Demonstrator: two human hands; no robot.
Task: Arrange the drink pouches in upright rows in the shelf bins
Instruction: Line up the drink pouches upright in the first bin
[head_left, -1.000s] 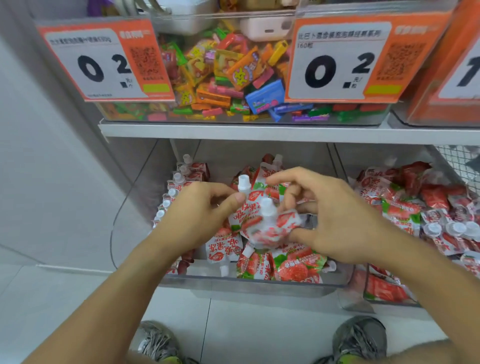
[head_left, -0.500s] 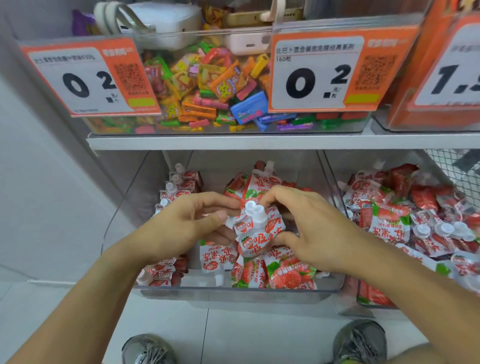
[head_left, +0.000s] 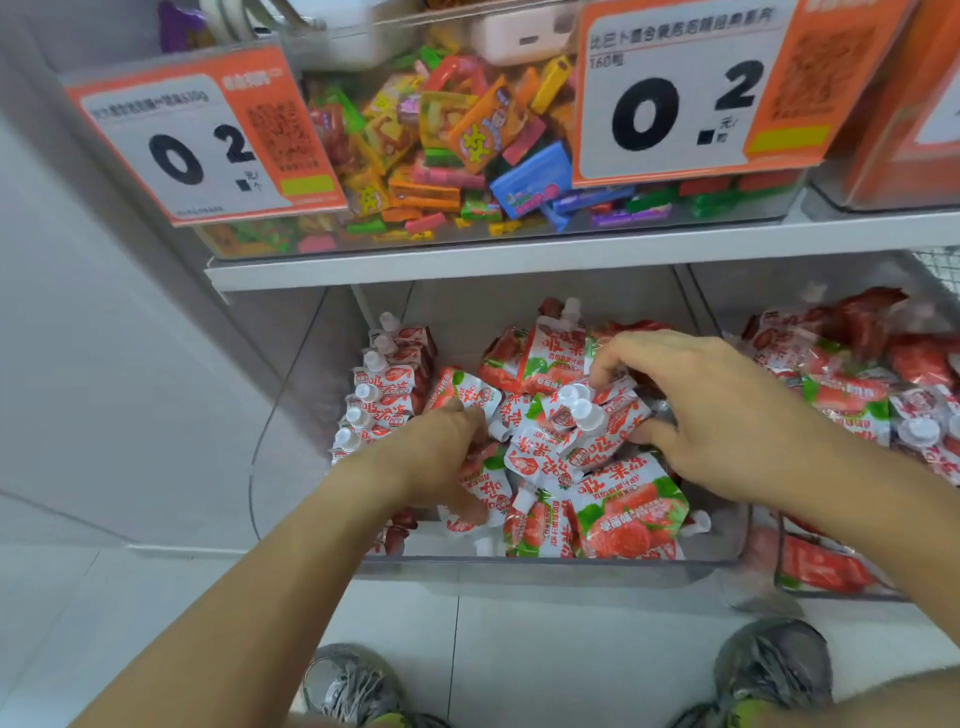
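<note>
Both hands work inside the clear plastic shelf bin (head_left: 545, 569) on the lower shelf. The right hand (head_left: 711, 415) has its fingers curled around a pair of red-and-white strawberry drink pouches with white screw caps (head_left: 592, 421), thumb on the near side and fingertips on the far side, holding them above the loose pile. The left hand (head_left: 441, 457) reaches down into the pile with its fingers curled among the pouches; whether it grips one cannot be told. A row of upright pouches (head_left: 382, 384) stands along the bin's left wall, caps up. The remaining loose pouches (head_left: 628, 514) lie flat and overlapping across the bin's centre and front. A second clear bin (head_left: 831, 587), to the right, holds more jumbled pouches. The bin of assorted coloured candies (head_left: 467, 145) sits on the shelf above, behind orange price tags (head_left: 197, 140).
</note>
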